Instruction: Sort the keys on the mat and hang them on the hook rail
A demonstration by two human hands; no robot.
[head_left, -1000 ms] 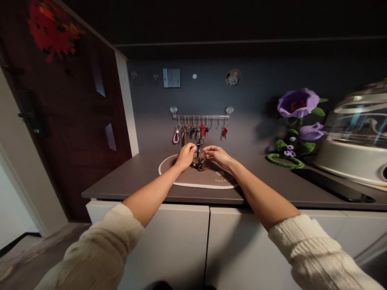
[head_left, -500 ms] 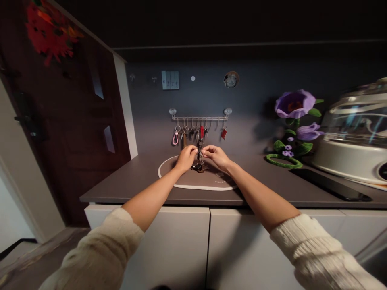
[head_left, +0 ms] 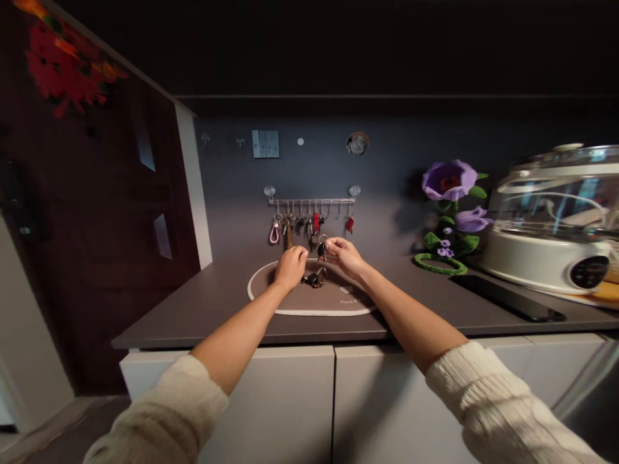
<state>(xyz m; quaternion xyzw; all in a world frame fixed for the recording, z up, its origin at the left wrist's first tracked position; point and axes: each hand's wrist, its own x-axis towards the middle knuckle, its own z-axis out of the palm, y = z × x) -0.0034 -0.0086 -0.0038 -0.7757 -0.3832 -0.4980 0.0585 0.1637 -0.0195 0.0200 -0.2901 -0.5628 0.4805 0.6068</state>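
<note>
Pinches the ring (head_left: 323, 239) at its right side, between thumb and fingers of the right hand (head_left: 345, 256); holds it upright above the mat (head_left: 333, 305), with dark keys (head_left: 322, 251) hanging below it; shows the left hand (head_left: 291, 267) near the ring but apart from it, with fingers bent and pressed together; cannot tell if anything is kept inside those fingers. Between the two hands, low over the mat, can see a dark bunch (head_left: 315, 278) of small metal pieces; cannot tell if it is joined to the ring, nor if it touches the mat fully.

Behind the hands, on the wall (head_left: 319, 167), can see a clear rack (head_left: 312, 201) with two suction cups; can see on its hooks a pink loop (head_left: 275, 232) at the left, several keys and a red piece (head_left: 316, 222) in the middle, and a red tag (head_left: 350, 223) at the right. On the counter (head_left: 184, 309), to the right of the mat, can find purple flowers (head_left: 449, 182) with a green base, a black phone (head_left: 507, 298) lying flat, and a white appliance (head_left: 527, 258) with clear upper part.
</note>
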